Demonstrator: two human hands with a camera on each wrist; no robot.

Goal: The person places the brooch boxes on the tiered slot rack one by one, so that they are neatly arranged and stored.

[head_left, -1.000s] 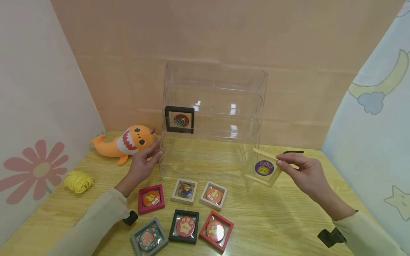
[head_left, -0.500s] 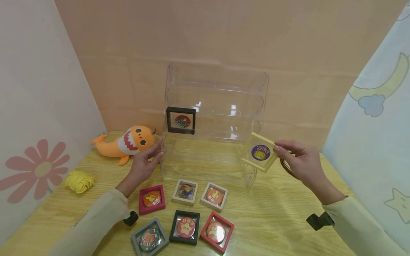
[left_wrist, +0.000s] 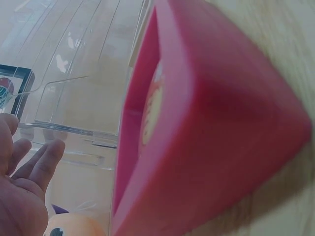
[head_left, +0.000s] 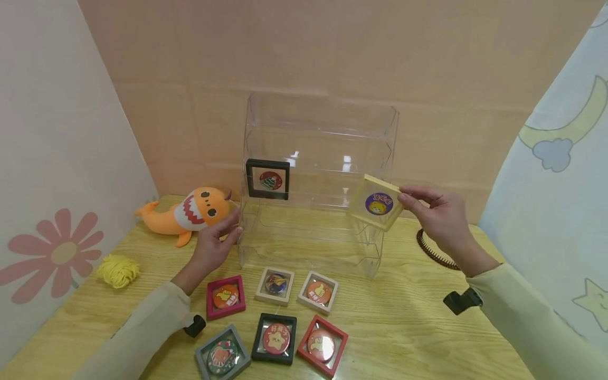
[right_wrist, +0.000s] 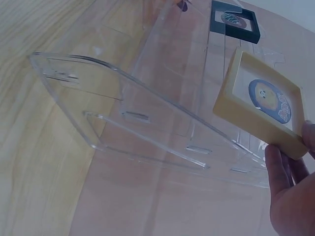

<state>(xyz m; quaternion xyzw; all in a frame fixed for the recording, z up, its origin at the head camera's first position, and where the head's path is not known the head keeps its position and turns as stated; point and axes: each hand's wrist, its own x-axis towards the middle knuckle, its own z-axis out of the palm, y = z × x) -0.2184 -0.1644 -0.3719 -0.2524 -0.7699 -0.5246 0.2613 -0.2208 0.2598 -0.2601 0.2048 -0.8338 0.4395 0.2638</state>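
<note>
My right hand pinches a pale yellow display frame by its right edge, thumb in front. Inside is a round purple badge with a yellow bear. The frame is raised and tilted, overlapping the right part of a clear stepped acrylic rack in the head view. At the rack's left side rests my left hand; the left wrist view shows its fingers extended, tips at the side panel. A black frame with a Christmas-tree badge stands on a left middle tier.
Several framed badges lie before the rack, including a magenta frame, a grey frame and a red frame. An orange plush shark and yellow yarn are left. A brown toothed hairband lies behind my right forearm.
My right hand has moved up and left with the yellow frame, bringing it over the rack's right side and uncovering more of the hairband. The left hand has stayed at the rack.
</note>
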